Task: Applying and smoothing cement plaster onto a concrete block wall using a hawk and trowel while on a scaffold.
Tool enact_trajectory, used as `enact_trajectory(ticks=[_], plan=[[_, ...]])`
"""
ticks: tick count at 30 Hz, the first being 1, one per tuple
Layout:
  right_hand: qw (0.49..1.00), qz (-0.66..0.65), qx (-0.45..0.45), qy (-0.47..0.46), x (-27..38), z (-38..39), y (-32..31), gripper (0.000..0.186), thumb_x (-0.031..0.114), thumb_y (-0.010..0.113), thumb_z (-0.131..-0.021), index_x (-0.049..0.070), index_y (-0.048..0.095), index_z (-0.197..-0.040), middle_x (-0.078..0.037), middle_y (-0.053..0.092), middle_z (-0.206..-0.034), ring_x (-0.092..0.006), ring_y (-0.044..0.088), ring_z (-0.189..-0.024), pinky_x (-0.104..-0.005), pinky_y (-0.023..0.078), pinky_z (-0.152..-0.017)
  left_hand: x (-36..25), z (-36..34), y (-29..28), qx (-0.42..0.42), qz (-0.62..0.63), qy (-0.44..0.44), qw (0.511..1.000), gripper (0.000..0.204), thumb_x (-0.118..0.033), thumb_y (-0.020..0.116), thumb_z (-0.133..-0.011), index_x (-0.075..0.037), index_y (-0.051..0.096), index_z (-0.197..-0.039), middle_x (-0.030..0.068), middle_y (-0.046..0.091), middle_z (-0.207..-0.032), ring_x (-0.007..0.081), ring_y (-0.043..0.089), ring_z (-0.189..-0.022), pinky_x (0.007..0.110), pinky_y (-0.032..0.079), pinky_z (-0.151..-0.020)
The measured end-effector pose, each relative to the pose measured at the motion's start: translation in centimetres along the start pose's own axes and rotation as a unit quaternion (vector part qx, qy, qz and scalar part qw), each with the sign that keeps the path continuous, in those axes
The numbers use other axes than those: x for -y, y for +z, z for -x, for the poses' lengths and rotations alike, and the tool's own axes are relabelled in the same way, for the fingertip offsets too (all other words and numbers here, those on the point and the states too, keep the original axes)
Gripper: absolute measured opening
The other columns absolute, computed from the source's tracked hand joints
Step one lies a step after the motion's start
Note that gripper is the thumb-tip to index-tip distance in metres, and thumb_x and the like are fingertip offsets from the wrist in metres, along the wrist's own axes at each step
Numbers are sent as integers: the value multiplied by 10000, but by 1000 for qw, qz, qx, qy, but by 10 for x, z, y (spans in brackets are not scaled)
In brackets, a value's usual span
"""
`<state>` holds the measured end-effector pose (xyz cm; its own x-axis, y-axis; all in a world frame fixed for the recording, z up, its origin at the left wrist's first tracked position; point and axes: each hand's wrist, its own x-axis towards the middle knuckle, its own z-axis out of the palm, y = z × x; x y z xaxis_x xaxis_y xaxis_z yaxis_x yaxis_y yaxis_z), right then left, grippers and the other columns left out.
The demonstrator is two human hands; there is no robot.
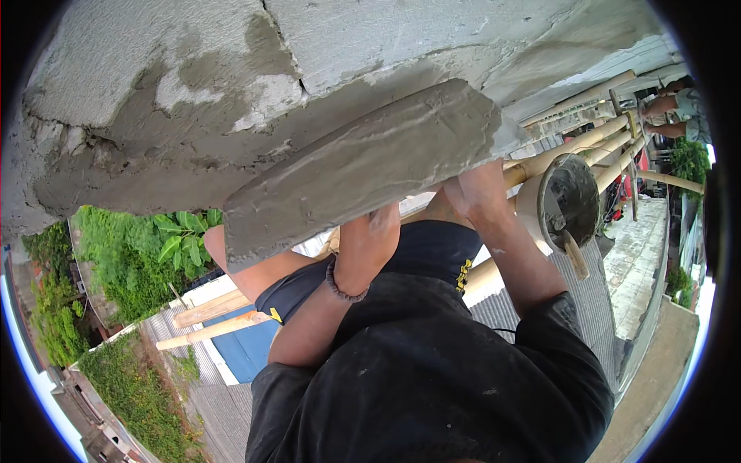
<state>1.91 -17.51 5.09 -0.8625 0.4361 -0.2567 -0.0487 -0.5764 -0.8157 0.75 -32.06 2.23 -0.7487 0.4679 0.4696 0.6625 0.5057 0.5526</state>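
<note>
My left hand (374, 234) and, to its right, my right hand (477, 193) are closed on the lower edge of a long mortar-coated board (355, 176), fingers largely hidden behind it. The board slants upward from left to right before the partly plastered block wall (386, 38); contact between them cannot be determined. Farther right, beside bamboo poles (594, 136), a round bucket (529, 202) contains wet grey mix (577, 189), with a wooden handle (574, 256) projecting over its rim.
</note>
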Motion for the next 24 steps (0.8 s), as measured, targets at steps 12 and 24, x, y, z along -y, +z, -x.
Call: enact_trajectory(ticks=[12,24], plan=[[955,98,-197,199,-269,-138,-218,227,56,409,-797,-4,520,-986,-61,533,-768,-138,479,-612,-297,403,-545,158,96,245,131,442,-342,819,155,-102,463,-794,-46,536,-920,45,526,-902,138,497,-817,268,435,-653],[985,32,-120,119,-171,-124,-139,169,-6,377,-750,-94,499,-826,-112,499,-650,-168,474,-520,-317,465,-514,108,30,200,-23,569,-524,633,100,-82,497,-732,-77,463,-825,41,511,-842,132,484,-771,257,366,-550]])
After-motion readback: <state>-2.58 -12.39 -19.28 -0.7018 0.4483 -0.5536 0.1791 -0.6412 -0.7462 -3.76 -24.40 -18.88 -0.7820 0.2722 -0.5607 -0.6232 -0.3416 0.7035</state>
